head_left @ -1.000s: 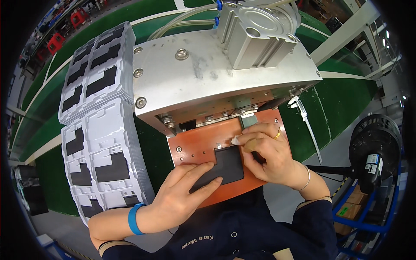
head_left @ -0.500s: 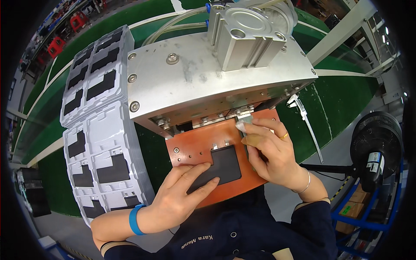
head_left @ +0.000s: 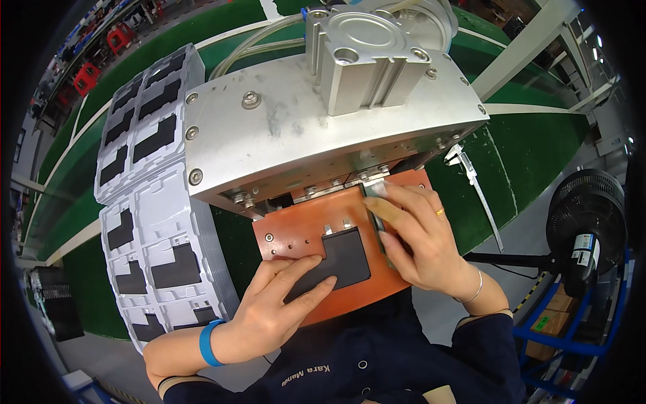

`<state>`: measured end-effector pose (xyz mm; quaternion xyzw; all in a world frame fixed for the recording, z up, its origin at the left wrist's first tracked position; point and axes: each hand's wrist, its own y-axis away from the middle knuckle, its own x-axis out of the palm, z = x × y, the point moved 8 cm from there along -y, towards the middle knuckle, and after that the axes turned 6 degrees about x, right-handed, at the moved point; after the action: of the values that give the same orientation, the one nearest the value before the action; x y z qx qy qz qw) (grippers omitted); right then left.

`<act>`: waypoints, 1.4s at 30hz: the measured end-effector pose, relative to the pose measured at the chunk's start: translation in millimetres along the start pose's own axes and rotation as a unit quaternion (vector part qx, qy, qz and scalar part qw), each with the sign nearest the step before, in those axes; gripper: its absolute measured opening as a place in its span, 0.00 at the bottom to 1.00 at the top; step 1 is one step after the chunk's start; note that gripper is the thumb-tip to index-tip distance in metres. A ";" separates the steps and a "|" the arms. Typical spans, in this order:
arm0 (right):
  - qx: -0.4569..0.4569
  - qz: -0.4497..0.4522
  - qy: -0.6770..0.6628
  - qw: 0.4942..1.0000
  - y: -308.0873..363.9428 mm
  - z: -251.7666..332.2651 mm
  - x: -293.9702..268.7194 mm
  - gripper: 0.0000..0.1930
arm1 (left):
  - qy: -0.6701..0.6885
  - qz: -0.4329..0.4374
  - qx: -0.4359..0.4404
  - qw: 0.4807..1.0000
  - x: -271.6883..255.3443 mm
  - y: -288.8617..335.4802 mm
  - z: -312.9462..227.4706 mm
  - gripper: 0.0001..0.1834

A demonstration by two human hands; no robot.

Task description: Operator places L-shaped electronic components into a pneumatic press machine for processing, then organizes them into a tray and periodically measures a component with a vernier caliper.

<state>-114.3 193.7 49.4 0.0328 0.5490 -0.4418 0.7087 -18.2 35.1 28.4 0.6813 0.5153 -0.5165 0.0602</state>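
Note:
A flat black L-shaped battery cell [head_left: 346, 256] with two short metal tabs lies on the orange plate [head_left: 316, 225]. My left hand [head_left: 269, 306] holds the cell's lower left part, thumb and forefinger laid over it. To the right of the cell, my right hand [head_left: 420, 232] is closed, its fingertips by a narrow dark green-edged strip [head_left: 375, 219]. Something whitish at those fingertips is blurred, and I cannot make out what it is. The fingers are just in front of the opening of a silver metal press [head_left: 296, 114].
White plastic trays [head_left: 151, 219] holding black L-shaped cells are stacked at the left. A caliper [head_left: 474, 185] lies on the green tabletop [head_left: 518, 158] at the right. Beyond it stands a black fan [head_left: 582, 222]. Clear hoses [head_left: 259, 40] run behind the press.
My right fingertips have shifted slightly along the strip, and the thumb has moved to the strip's side. My left hand stays on the cell. The press appears a little further left in view.

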 end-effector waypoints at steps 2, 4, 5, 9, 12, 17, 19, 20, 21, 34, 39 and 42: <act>0.003 0.003 -0.038 0.999 7.2 -4.7 -6.3 0.20 | -0.001 -0.006 -0.002 1.000 -0.2 -2.2 1.6 0.25; 0.008 0.014 -0.063 0.998 14.2 -7.7 -8.3 0.21 | -0.005 -0.014 -0.002 1.000 0.7 -7.3 5.7 0.24; 0.005 0.025 -0.063 0.998 16.4 -7.4 -8.0 0.21 | -0.005 -0.018 -0.004 1.000 0.4 -10.1 7.9 0.24; -0.002 0.052 -0.060 0.997 21.7 -5.5 -3.9 0.19 | -0.005 -0.028 -0.013 0.999 -0.9 -22.6 14.8 0.22; -0.010 0.063 -0.044 0.997 22.5 -4.9 -0.9 0.19 | -0.011 -0.029 -0.017 0.999 0.2 -30.1 18.7 0.21; -0.010 0.081 -0.034 0.996 23.3 -5.6 1.2 0.21 | -0.027 -0.024 -0.021 0.999 1.5 -34.6 25.4 0.21; -0.009 0.090 -0.037 0.995 23.3 -6.0 2.5 0.22 | -0.033 -0.022 -0.026 0.999 1.8 -35.3 25.8 0.21; -0.009 0.094 -0.038 0.995 23.8 -6.0 3.3 0.23 | -0.032 -0.019 -0.026 0.999 2.0 -35.8 26.4 0.21; -0.009 0.097 -0.038 0.994 24.1 -6.0 4.0 0.24 | -0.031 -0.016 -0.026 0.999 2.0 -36.3 27.2 0.21; -0.008 0.139 0.034 0.990 25.4 -3.6 11.8 0.23 | -0.027 0.028 -0.050 0.998 4.3 -37.5 31.6 0.22; -0.007 0.143 0.048 0.989 26.7 -3.1 13.9 0.23 | -0.041 0.041 -0.050 0.997 3.6 -38.0 29.4 0.21; -0.007 0.142 0.049 0.989 26.3 -2.7 13.6 0.23 | -0.035 0.043 -0.054 0.997 4.1 -37.1 30.1 0.22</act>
<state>-98.8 203.0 25.8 0.1274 0.5756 -0.3308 0.7369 -66.1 36.3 28.1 0.6804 0.5098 -0.5083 0.1369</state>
